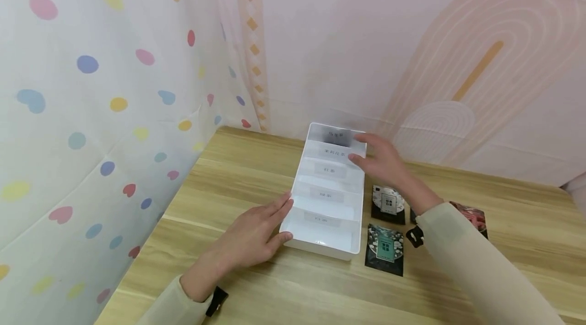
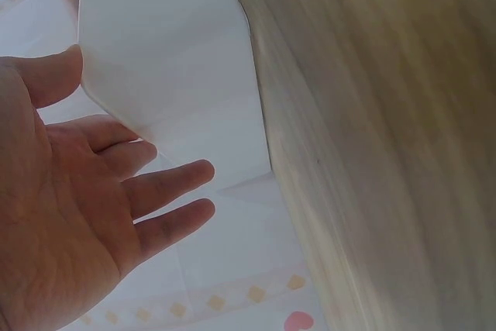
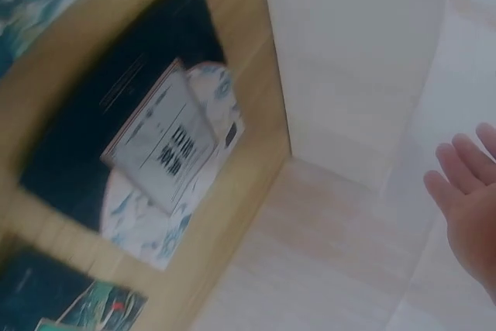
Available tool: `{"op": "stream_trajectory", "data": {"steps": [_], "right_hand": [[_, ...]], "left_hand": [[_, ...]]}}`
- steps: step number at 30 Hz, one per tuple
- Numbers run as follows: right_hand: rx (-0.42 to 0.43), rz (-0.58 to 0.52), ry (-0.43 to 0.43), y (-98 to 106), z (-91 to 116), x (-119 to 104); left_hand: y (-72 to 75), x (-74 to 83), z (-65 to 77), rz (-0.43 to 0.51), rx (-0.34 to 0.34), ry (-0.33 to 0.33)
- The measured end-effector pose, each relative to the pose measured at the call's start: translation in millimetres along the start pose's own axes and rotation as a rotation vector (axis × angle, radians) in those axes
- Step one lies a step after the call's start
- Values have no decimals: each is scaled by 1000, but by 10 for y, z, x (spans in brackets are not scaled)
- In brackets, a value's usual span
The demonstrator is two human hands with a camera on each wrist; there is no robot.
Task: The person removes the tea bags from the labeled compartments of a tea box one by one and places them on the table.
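Observation:
A long white plastic box (image 1: 330,180) with several compartments, each bearing a printed paper label, stands on the table. My left hand (image 1: 256,233) touches its near left corner, fingers fairly straight along the left side and thumb at the near end. In the left wrist view, the left hand (image 2: 77,184) lies with spread fingers against the box's white wall (image 2: 178,67). Over the far right end of the box is my right hand (image 1: 382,159), index finger and thumb apart. Something dark (image 1: 335,140) shows in the farthest compartment, too blurred to identify. The right wrist view shows the right hand's (image 3: 477,207) fingers loosely extended.
To the right of the box lie a dark packet with a white label (image 1: 388,205) and another with a green label (image 1: 385,249). A packet with a reddish picture (image 1: 471,217) is partly hidden by the right sleeve. Patterned curtains (image 1: 348,50) hang behind the wooden table (image 1: 220,177).

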State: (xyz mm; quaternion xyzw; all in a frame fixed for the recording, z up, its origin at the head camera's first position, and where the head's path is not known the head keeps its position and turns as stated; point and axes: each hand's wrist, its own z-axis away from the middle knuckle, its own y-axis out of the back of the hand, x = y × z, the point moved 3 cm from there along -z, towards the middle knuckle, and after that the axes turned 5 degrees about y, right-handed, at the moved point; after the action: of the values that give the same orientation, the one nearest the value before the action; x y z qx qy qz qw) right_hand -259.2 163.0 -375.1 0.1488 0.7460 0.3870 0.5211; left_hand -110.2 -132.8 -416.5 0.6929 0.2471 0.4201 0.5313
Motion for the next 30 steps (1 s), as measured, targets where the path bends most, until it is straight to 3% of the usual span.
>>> {"op": "stream_trajectory", "data": {"steps": [5, 11, 17, 21, 30], "right_hand": [[-33, 29, 11, -117, -146, -31], [-83, 19, -49, -238, -273, -4], [-121, 30, -79, -362, -335, 73], [-144, 80, -41, -440, -364, 94], [-60, 188, 109, -454, -490, 51]], "left_hand": [[-1, -15, 6, -7, 11, 2], [-18, -13, 1, -10, 40, -23], [-24, -11, 4, -8, 25, -6], [-21, -4, 11, -10, 23, -12], [-8, -33, 20, -18, 37, -2]]}}
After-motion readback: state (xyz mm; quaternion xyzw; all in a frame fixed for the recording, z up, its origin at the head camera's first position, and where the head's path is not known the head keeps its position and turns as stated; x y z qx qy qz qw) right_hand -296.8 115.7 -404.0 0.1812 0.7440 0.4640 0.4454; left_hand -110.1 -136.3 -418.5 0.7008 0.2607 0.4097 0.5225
